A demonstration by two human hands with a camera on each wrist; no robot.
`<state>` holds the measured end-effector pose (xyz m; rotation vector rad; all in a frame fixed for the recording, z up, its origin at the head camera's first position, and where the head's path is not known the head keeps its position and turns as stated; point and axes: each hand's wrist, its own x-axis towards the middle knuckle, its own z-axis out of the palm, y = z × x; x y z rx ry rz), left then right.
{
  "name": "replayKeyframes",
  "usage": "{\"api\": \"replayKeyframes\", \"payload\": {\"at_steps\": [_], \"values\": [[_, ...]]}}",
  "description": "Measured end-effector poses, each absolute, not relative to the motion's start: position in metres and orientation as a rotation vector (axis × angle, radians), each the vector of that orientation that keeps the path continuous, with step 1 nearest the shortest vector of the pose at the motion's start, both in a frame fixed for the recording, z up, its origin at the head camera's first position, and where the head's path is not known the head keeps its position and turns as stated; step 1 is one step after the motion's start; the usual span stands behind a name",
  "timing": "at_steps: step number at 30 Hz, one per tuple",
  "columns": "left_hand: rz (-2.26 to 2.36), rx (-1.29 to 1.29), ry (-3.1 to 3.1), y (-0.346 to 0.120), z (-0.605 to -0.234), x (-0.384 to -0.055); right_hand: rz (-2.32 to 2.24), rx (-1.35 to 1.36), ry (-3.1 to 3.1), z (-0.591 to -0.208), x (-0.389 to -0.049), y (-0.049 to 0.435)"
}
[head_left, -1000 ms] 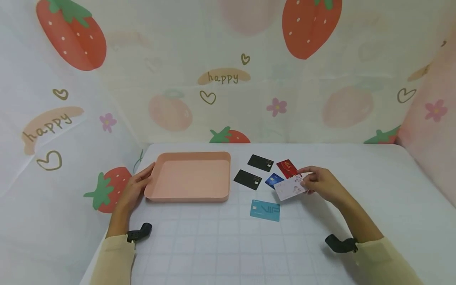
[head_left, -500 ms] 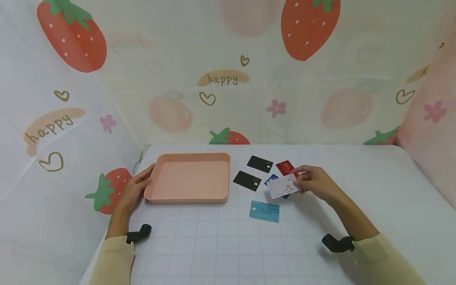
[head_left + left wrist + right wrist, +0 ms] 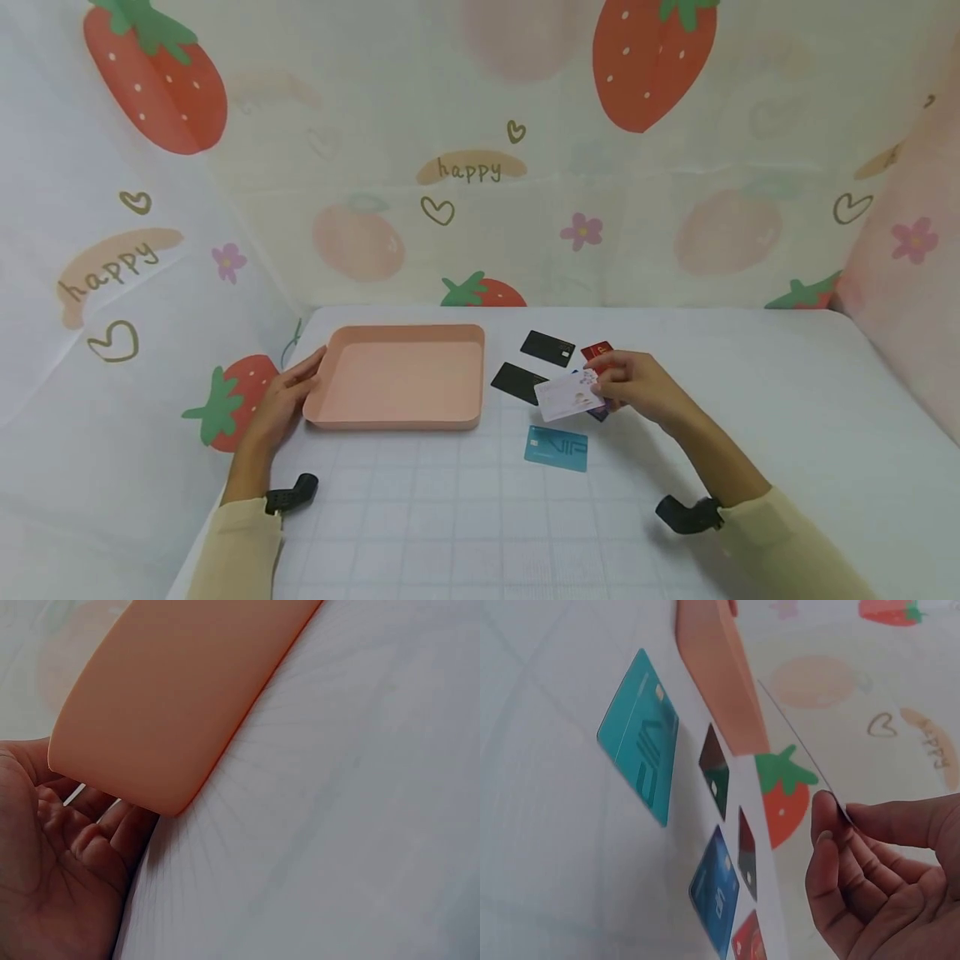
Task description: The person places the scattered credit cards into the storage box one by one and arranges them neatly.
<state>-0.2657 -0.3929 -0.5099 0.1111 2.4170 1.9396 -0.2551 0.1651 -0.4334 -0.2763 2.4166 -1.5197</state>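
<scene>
My right hand point(image 3: 641, 387) pinches a white card point(image 3: 564, 395) with a small floral print at its right end. It holds the card above the table, in front of a black card and a blue card. From the right wrist view, the white card point(image 3: 799, 735) shows edge-on between thumb and fingers. My left hand point(image 3: 281, 400) rests against the left end of a pink tray point(image 3: 393, 423). In the left wrist view its fingers point(image 3: 97, 802) lie along the tray's end wall, their tips partly hidden behind it.
Two black cards point(image 3: 547, 347) lie right of the tray. A red card point(image 3: 596, 352) and a blue card point(image 3: 715, 892) lie partly hidden in the head view. Nearer the front is a teal VIP card point(image 3: 556, 449). A strawberry-print backdrop point(image 3: 480, 225) stands behind the table.
My right hand has carried the white card leftward, from over the blue card to where it overlaps the nearer black card in view. My left hand and the tray stay put.
</scene>
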Motion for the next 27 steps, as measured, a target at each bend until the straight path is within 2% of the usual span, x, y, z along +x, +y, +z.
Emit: {"api": "replayKeyframes", "payload": {"at_steps": [11,27], "values": [[1.928,0.084,2.427,-0.394,-0.51,-0.266,-1.538,-0.334,2.397,-0.429,-0.261,0.138],[1.898,0.068,2.444,-0.393,-0.51,-0.267,-1.652,-0.176,2.253,-0.421,-0.27,0.094]]}}
